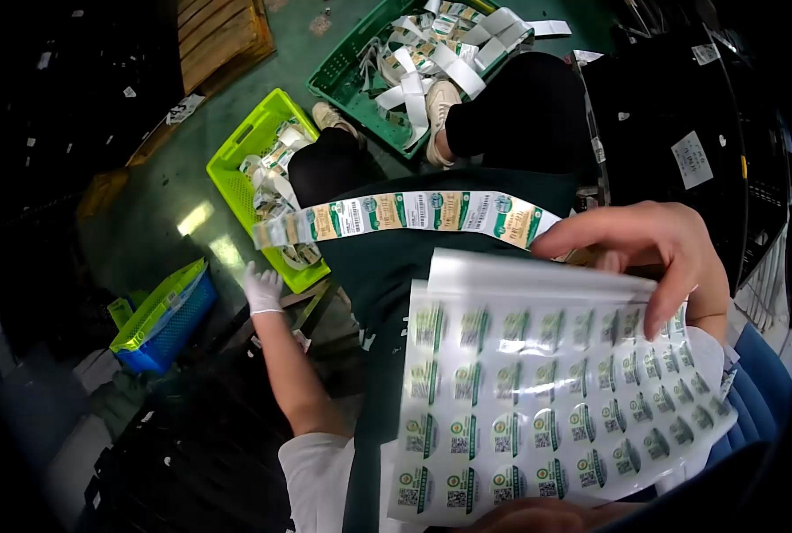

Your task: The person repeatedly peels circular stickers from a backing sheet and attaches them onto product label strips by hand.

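Note:
My right hand is bare and grips the upper right edge of white sticker sheets, its thumb lying on top. Rows of round green-and-white stickers with square codes cover the front sheet, which bends at the right. At my index fingertip ends a long label strip, printed green, tan and white with barcodes; whether I pinch it is unclear. The strip stretches left across my dark apron to a lime-green crate. My left hand, in a white glove, is beside that crate with fingers apart and nothing visible in it.
A dark green crate full of tangled label strips lies between my feet. More strips fill the lime crate. Blue and green baskets stand on the floor at left. A wooden pallet is at the top, black crates at right.

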`<action>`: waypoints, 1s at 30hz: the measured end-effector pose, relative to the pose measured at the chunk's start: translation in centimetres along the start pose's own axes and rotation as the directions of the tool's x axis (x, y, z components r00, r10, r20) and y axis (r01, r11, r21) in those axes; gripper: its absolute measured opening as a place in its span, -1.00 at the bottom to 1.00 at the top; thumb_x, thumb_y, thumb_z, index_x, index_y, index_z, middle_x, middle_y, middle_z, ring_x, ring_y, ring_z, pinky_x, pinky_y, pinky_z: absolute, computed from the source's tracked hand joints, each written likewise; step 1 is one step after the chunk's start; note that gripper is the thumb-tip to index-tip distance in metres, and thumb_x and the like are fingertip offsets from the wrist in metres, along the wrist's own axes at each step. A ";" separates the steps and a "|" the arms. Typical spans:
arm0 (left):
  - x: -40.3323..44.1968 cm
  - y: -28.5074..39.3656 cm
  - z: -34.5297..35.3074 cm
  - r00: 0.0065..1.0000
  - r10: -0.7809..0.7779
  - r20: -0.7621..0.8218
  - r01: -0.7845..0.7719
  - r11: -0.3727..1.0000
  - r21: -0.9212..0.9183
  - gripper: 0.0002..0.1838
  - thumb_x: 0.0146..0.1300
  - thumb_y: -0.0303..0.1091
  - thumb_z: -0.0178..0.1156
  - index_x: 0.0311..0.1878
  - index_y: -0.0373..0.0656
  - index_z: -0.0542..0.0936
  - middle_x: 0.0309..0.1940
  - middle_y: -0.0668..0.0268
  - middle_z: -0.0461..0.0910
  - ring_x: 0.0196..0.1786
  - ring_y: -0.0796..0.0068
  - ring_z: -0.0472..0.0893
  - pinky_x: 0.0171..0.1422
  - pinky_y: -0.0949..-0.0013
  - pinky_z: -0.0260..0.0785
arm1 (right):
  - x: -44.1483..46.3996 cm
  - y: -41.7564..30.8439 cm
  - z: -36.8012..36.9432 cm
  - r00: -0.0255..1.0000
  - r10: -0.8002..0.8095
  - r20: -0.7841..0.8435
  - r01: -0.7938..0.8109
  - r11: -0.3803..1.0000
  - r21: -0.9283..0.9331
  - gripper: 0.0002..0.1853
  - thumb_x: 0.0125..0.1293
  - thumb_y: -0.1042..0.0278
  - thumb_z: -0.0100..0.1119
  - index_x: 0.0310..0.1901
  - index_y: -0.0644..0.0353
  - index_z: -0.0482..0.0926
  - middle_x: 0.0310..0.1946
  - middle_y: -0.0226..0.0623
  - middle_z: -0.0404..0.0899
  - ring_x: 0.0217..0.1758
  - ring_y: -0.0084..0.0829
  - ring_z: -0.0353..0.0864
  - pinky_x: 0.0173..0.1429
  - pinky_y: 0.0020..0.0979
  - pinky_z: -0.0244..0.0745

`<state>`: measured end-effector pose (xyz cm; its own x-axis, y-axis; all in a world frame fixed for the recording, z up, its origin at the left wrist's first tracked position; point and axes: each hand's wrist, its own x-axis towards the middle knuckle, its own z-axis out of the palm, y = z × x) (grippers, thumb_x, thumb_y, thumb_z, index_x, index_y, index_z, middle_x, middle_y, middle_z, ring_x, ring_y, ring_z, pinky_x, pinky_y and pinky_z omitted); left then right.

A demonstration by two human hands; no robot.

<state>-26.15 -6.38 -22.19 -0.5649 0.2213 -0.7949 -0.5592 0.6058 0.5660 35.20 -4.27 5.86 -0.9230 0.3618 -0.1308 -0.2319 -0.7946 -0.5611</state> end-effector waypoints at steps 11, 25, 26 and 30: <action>-28.6 0.0 14.9 0.200 0.248 0.948 -0.481 0.867 -0.125 0.00 0.23 0.44 -0.22 0.36 -0.39 0.15 0.24 -0.06 0.35 0.24 0.22 0.42 0.33 0.27 0.21 | 8.8 0.1 -9.2 0.882 -0.374 -0.286 -0.115 0.417 -0.901 -0.48 0.26 0.48 0.07 0.28 0.19 0.32 -0.13 -0.26 0.57 -0.15 -0.56 0.52 -0.06 -0.47 0.46; -27.4 -1.6 13.9 0.378 0.634 0.675 -0.762 0.627 -0.162 -0.52 0.26 -0.47 0.12 0.24 -0.33 0.33 -0.27 0.32 0.57 -0.19 0.64 0.53 -0.03 0.55 0.36 | 7.9 3.6 -12.5 0.412 -0.820 -0.398 0.033 0.450 -0.892 -0.61 0.36 0.38 0.07 0.21 0.13 0.41 0.00 -0.30 0.54 0.09 -0.53 0.48 0.23 -0.47 0.33; -27.6 -1.6 13.8 0.384 0.658 0.647 -0.766 0.618 -0.174 -0.52 0.26 -0.46 0.11 0.25 -0.33 0.32 -0.25 0.31 0.57 -0.18 0.63 0.53 -0.03 0.55 0.36 | 8.5 4.7 -12.3 0.466 -0.788 -0.401 0.061 0.481 -0.875 -0.60 0.35 0.30 0.10 0.20 0.12 0.41 -0.07 -0.26 0.57 -0.05 -0.52 0.52 0.08 -0.48 0.42; -29.2 -1.4 14.2 0.381 0.758 0.528 -0.799 0.558 -0.224 -0.48 0.28 -0.50 0.06 0.31 -0.33 0.23 -0.29 0.31 0.56 -0.24 0.64 0.54 -0.07 0.57 0.38 | 10.8 7.8 -10.9 0.576 -0.661 -0.481 0.016 0.598 -0.801 -0.52 0.28 0.27 0.18 0.23 0.11 0.38 -0.12 -0.25 0.55 -0.16 -0.53 0.52 -0.04 -0.47 0.45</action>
<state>-0.29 -2.86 -2.86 -0.3188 0.9478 0.0107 0.0039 -0.0099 0.9999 26.73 -1.23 -8.88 -0.2309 0.9680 -0.0983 0.0927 -0.0786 -0.9926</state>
